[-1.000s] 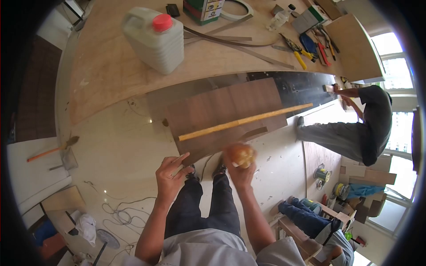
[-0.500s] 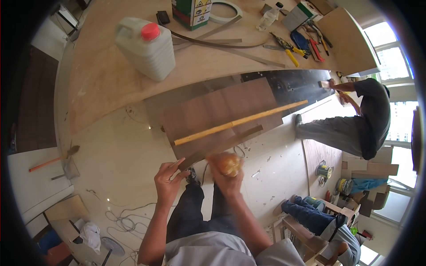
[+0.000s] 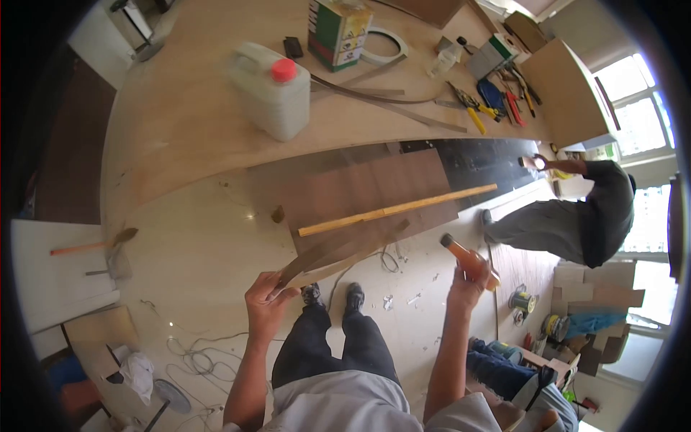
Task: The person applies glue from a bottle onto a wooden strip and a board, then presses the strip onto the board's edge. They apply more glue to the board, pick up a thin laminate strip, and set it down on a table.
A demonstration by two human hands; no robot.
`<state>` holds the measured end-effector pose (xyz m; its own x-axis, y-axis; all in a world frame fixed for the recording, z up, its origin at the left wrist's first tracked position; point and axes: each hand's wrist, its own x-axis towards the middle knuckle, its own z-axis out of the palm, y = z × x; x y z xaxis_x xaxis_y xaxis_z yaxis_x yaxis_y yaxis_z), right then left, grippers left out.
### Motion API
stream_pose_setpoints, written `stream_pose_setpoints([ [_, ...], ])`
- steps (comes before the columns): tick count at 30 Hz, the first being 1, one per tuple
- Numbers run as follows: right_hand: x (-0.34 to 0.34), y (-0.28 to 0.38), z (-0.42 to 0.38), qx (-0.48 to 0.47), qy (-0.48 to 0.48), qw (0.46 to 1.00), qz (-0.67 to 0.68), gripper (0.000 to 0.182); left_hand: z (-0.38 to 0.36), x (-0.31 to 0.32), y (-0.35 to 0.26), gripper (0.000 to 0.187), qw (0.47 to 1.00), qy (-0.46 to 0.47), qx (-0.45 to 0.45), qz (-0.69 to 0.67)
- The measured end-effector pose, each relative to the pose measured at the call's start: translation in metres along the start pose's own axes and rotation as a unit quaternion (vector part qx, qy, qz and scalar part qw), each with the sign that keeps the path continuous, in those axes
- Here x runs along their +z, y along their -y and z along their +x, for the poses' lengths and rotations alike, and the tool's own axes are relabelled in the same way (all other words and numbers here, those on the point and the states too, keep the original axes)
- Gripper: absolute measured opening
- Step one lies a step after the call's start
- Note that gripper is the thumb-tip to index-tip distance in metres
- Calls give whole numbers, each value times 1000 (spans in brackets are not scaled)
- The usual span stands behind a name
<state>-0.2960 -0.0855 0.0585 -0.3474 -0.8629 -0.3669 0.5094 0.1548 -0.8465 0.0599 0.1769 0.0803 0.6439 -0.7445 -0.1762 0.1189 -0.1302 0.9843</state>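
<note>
My left hand [image 3: 265,297] pinches one end of a thin brown edging strip [image 3: 309,261] between thumb and fingers. The strip bows away from me to the right, blurred toward its far end. Out to the right, my right hand [image 3: 466,294] is wrapped around an amber bottle [image 3: 471,263]. Its dark cap points up and left, apart from the strip. Beyond the strip lies a brown board [image 3: 367,183], with a long yellowish wooden batten [image 3: 396,209] along it.
On the workbench [image 3: 180,129] stand a white jug [image 3: 270,101] with a red cap and a green-and-white can [image 3: 338,36]. Pliers [image 3: 471,108] and other hand tools lie at its right. A co-worker [image 3: 604,209] bends over a dark panel. A cable [image 3: 205,360] coils on the floor.
My right hand has swung right, away from the strip, carrying the bottle, which has turned side-on. The strip now bows more. My left hand keeps its hold. The view has shifted slightly.
</note>
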Motion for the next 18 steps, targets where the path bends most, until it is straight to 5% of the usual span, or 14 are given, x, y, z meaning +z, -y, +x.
stream_pose_setpoints([
  [7, -92, 6, 30, 92, 90, 991, 38, 46, -71, -62, -32, 44, 992, -109, 41, -47],
  [18, -97, 3, 15, 325, 176, 921, 123, 49, -198, -108, -117, 53, 945, -264, 164, -96],
])
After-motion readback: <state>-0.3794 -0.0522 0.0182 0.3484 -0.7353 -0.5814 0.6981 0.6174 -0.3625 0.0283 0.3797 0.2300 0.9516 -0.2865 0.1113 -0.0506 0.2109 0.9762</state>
